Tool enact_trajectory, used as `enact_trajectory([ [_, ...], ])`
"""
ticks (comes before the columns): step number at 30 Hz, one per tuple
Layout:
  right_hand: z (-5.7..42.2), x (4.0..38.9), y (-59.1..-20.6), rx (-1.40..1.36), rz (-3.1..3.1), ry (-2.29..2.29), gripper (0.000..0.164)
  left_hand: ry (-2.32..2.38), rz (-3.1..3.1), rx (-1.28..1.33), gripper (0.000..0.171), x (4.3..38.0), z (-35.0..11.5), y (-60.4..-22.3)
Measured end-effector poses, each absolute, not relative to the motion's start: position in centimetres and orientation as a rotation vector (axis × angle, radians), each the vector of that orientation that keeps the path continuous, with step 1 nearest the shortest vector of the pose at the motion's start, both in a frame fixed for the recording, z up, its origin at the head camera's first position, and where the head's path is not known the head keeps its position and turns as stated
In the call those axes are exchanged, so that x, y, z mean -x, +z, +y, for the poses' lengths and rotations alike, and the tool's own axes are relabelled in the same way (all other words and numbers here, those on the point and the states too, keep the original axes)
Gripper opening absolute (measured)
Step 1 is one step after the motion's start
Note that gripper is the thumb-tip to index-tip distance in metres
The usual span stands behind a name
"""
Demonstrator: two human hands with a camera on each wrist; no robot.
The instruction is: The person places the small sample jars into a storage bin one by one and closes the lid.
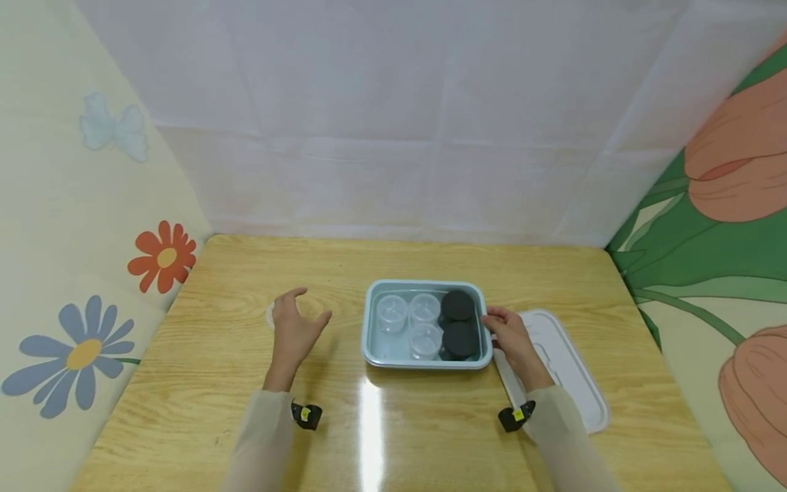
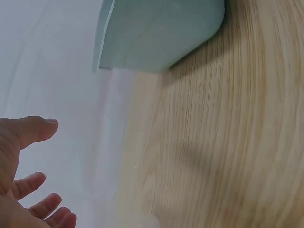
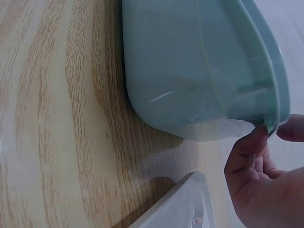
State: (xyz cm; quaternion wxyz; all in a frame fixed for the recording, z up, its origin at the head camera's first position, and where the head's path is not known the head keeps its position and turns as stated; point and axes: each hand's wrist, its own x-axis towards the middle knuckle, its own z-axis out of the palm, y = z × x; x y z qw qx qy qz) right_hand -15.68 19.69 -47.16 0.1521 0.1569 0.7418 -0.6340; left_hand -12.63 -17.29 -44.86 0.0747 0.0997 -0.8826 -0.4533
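Observation:
A pale blue-green plastic tub (image 1: 393,357) stands on the table, also seen from its side in the right wrist view. Inside it are several clear round cups (image 1: 392,311) and, along the right end, two black round pieces (image 1: 458,305). My right hand (image 1: 512,338) pinches the tub's right rim between thumb and fingers; in the right wrist view the fingertips (image 3: 256,140) are at that rim. Off to the left, apart from the tub, my left hand (image 1: 294,335) is held with thumb and fingers spread and nothing between them. Behind it shows part of a white round piece (image 1: 270,315).
A white rectangular lid (image 1: 574,376) lies on the wooden table (image 1: 418,437) at the right, partly under my right hand and forearm. A white cloth (image 1: 393,137) hangs behind the table. Flower-patterned cloths hang on the left (image 1: 61,225) and right.

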Motion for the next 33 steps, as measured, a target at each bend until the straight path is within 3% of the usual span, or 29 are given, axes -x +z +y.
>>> enact_trajectory([
  [15, 19.6, 15.5, -46.8, -0.459, 2.125, -1.822, 0.038, -1.255, -2.659, -0.465, 0.067, 12.1, -21.9, -46.1],
  [26, 19.7, 15.5, -47.0, -0.471, 2.118, -1.812, 0.04, -1.342, -2.714, -0.527, 0.079, 12.7, -22.7, -47.1],
  [33, 19.5, 15.5, -47.0, -0.471, 2.115, -1.827, 0.039, -1.38, -2.675, -0.554, 0.075, 13.1, -22.4, -48.2],
])
